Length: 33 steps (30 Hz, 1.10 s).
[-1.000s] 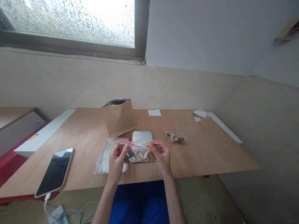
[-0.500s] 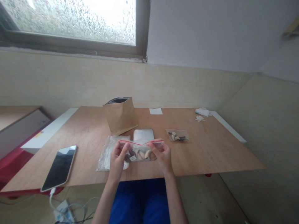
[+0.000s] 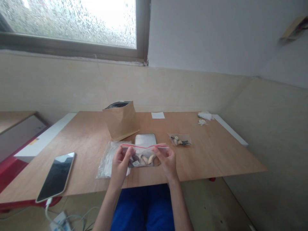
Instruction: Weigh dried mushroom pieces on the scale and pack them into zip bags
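Note:
Between my two hands, over the table's front edge, is a clear zip-lock bag [image 3: 144, 160] with a red seal strip along its top. Inside it lie pale curved pieces, dark pieces and a small white packet or label. My left hand [image 3: 121, 162] pinches the bag's top left corner, thumb in front. At the top right corner, my right hand [image 3: 167, 158] pinches the seal the same way. Behind the bag is a flat silver-white device [image 3: 145, 139], partly covered by it. A stack of clear plastic bags [image 3: 106, 163] lies beside and beneath my left hand.
An open brown paper pouch [image 3: 122, 122] stands at the back left. Another filled zip-lock bag [image 3: 179, 139] lies right of centre. A charging phone [image 3: 56, 176] rests at the left edge. White paper [image 3: 158, 115] and scraps [image 3: 204, 116] lie at the back.
The whole view has shifted slightly, so the table and its things appear a little further left. Both hands keep their pinch on the bag, and its seal strip looks somewhat straighter.

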Tool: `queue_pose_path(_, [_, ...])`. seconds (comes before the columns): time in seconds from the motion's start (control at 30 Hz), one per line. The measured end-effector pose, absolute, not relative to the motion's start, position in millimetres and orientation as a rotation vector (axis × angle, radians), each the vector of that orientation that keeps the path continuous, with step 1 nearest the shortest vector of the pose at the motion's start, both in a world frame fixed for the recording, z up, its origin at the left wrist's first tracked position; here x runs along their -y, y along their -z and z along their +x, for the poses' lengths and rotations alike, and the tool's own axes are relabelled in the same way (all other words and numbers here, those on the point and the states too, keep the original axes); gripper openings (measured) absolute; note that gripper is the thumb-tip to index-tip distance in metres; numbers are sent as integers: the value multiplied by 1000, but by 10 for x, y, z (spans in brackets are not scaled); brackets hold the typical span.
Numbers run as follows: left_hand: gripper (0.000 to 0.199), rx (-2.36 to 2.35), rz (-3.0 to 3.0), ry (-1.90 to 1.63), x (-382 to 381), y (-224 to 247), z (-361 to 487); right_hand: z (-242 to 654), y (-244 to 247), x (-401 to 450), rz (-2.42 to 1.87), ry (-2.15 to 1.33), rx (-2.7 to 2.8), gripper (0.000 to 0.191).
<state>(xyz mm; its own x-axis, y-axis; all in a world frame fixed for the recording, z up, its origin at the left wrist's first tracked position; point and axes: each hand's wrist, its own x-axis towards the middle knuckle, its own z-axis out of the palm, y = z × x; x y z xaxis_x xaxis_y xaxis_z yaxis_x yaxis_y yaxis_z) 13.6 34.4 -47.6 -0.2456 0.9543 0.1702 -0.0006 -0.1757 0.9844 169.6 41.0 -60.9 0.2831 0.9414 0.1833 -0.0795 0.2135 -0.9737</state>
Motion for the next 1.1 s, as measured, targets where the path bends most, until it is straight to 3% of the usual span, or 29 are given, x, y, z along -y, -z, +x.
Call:
queue_pose_path(0.3, [32, -1410, 1198, -1604, -334, 512, 120, 1651, 536, -400, -1139, -904, 1054, 18])
queue_pose_path(0.57, [25, -1186, 1157, -1582, -320, 542, 149, 1677, 621, -409, -1016, -1075, 979, 25])
queue_pose_path(1.1, [23, -1313, 1078, -1559, -309, 542, 136, 1646, 542, -367, -1137, -1011, 1116, 17])
